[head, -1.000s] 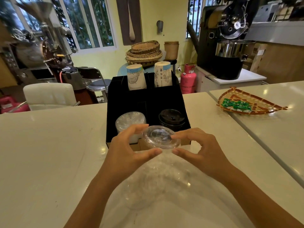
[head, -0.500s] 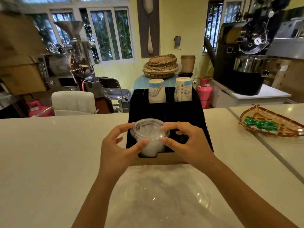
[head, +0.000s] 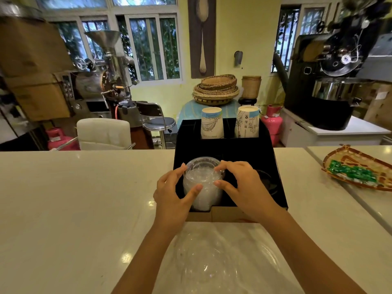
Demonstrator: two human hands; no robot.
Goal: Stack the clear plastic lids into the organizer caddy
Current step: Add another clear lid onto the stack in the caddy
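A black organizer caddy [head: 227, 149] stands on the counter in front of me. Its front left compartment holds a stack of clear plastic lids [head: 201, 187]. A clear lid [head: 202, 164] sits on top of that stack, pinched between my left hand [head: 172, 198] on its left and my right hand [head: 244, 187] on its right. Fingertips of both hands touch the lid's rim. A clear plastic bag with more lids [head: 218, 264] lies on the counter between my forearms.
Black lids [head: 267, 181] fill the caddy's front right compartment, partly hidden by my right hand. Two paper cup stacks [head: 212, 124] stand in its back slots. A woven tray with green packets [head: 358, 170] lies at the right. The white counter [head: 74, 198] extends left.
Both hands carried the clear lid forward from above the bag and lowered it onto the stack in the caddy's front left compartment. The camera tilted up slightly.
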